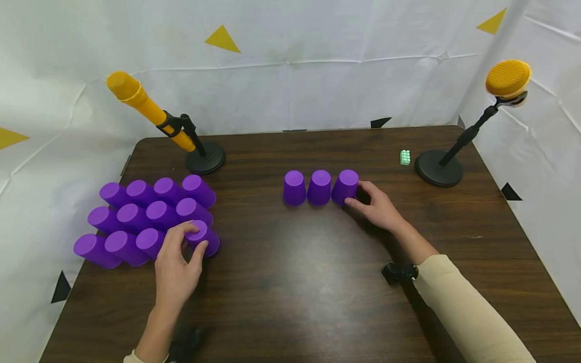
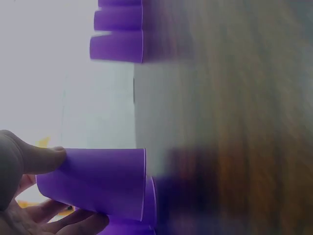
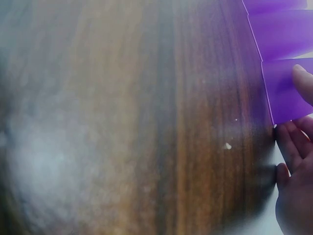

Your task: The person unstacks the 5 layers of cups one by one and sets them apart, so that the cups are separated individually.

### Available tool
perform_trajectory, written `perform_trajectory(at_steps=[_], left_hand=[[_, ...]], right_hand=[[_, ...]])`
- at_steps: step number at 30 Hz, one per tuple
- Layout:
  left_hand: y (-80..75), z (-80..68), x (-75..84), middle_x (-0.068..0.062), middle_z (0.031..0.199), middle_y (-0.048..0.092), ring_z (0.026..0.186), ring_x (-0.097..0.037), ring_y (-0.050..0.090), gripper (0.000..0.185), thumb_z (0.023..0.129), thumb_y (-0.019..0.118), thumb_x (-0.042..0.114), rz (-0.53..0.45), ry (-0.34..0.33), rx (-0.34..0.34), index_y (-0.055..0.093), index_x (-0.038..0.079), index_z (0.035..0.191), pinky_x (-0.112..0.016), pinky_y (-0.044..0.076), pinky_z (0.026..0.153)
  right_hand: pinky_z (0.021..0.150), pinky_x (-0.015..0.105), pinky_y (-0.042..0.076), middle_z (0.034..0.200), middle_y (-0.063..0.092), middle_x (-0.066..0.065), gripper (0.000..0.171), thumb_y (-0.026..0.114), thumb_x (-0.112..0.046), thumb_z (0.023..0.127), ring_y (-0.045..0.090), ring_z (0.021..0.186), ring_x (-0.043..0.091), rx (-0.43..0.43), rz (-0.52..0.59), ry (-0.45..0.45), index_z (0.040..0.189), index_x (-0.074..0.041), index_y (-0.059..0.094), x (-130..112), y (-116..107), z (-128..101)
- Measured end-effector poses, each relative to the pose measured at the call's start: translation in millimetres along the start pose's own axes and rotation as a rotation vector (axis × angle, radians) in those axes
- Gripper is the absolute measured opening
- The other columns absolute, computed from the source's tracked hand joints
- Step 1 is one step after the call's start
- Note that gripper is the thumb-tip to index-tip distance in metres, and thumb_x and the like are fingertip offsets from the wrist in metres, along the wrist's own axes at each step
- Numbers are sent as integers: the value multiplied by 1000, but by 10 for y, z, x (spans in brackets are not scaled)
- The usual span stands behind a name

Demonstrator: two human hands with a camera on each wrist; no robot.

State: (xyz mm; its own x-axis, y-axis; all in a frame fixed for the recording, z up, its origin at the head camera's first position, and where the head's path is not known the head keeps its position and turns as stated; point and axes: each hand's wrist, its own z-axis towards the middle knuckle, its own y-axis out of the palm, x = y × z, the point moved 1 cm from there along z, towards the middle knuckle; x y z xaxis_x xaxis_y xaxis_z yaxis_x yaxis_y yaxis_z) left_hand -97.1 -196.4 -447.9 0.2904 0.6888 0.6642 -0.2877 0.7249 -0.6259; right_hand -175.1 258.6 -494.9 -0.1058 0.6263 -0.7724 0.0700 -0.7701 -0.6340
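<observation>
Several purple cups (image 1: 150, 212) stand upside down in a tight cluster at the table's left. My left hand (image 1: 196, 237) grips the front right cup of the cluster (image 1: 211, 243), thumb on one side and fingers on the other. In the left wrist view that cup (image 2: 98, 181) lies between my thumb (image 2: 34, 157) and fingers. Three more purple cups (image 1: 319, 187) stand in a row at the table's middle. My right hand (image 1: 356, 194) holds the rightmost cup of the row (image 1: 347, 182), thumb in front, fingers behind. The right wrist view shows this cup (image 3: 286, 90) under a fingertip.
A yellow microphone (image 1: 140, 103) leans on a black stand (image 1: 205, 157) at the back left. A yellow round-headed stand (image 1: 508, 78) with a black base (image 1: 439, 168) is at the back right, a small green brick (image 1: 405, 157) beside it. White sheeting surrounds the dark wooden table (image 1: 290, 282).
</observation>
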Motion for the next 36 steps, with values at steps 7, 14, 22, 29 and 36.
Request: perform_trajectory(at_steps=[7, 14, 22, 29, 36], left_hand=[[-101, -102, -167, -8, 116, 60, 106, -21, 57, 34, 81, 76, -5, 24, -83, 36, 61, 6, 110, -35, 50, 86], [-104, -108, -179, -9, 114, 61, 103, -21, 57, 35, 79, 77, -6, 52, -99, 72, 61, 5, 108, -16, 45, 82], [-128, -123, -170, -10, 118, 60, 106, -22, 57, 39, 74, 79, -10, 65, -91, 97, 63, 5, 106, -8, 44, 80], [-213, -98, -45, -11, 125, 59, 114, -27, 56, 33, 75, 79, -7, 95, -57, 129, 64, 3, 103, -4, 41, 83], [-145, 55, 224, -8, 125, 61, 111, -24, 58, 25, 81, 74, 0, 13, 86, 207, 67, 2, 105, -17, 49, 87]], right_hand=[[111, 57, 25, 138, 50, 24, 60, 67, -32, 94, 42, 132, 40, -22, -3, 22, 141, 1, 46, -14, -8, -6], [112, 56, 26, 138, 51, 23, 60, 67, -31, 94, 42, 133, 38, -22, -9, 29, 140, 1, 47, -17, -10, -5], [113, 55, 24, 140, 50, 22, 61, 66, -32, 95, 40, 134, 38, -27, -16, 42, 141, 1, 45, -35, -8, -2], [112, 56, 25, 139, 50, 22, 60, 68, -31, 94, 41, 133, 38, -20, -14, 38, 141, 1, 46, -10, 0, -9], [112, 55, 26, 138, 51, 22, 59, 68, -30, 94, 42, 132, 38, -14, -4, 22, 140, 0, 47, 5, 2, -3]])
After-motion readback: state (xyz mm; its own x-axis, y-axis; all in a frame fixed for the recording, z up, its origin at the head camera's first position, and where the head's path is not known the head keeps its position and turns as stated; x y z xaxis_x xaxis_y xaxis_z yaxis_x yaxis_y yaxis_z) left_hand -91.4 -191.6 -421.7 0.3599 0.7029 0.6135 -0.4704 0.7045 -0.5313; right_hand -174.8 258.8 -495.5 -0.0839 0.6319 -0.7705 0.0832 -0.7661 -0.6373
